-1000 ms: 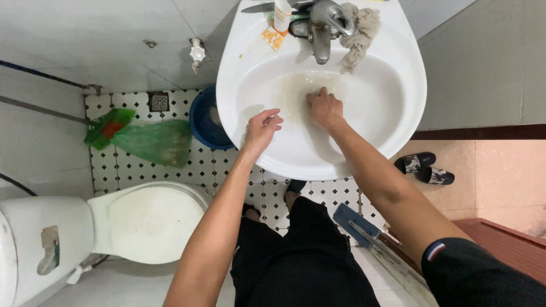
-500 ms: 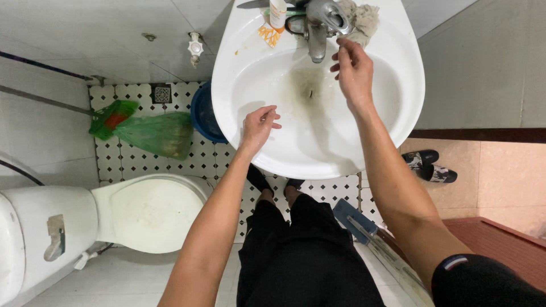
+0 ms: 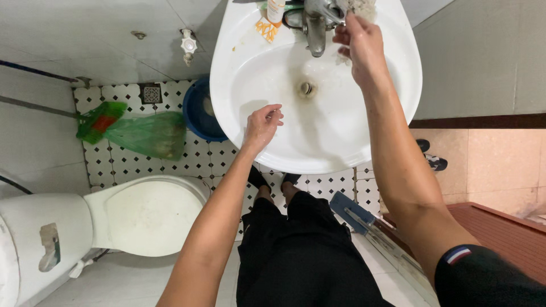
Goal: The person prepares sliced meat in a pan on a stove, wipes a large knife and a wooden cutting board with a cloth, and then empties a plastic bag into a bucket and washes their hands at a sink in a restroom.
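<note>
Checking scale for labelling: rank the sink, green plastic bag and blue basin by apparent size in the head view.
1. White sink, clearly largest, though nearest the camera.
2. Green plastic bag.
3. Blue basin, partly hidden under the sink, so its rank is unsure.

Black trousers (image 3: pixel 307 256), black striped sleeve (image 3: pixel 483 278), perhaps socks.

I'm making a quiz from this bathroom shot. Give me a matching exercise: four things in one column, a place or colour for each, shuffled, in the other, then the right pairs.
Things:
1. right hand
2. left hand
3. bucket
4. bag

Places or colours:
A. blue, on the floor, partly under the sink
B. green, on the tiled floor by the wall
C. up at the tap
D. over the near part of the basin, fingers loosely curled

Pairs: 1-C, 2-D, 3-A, 4-B
</note>
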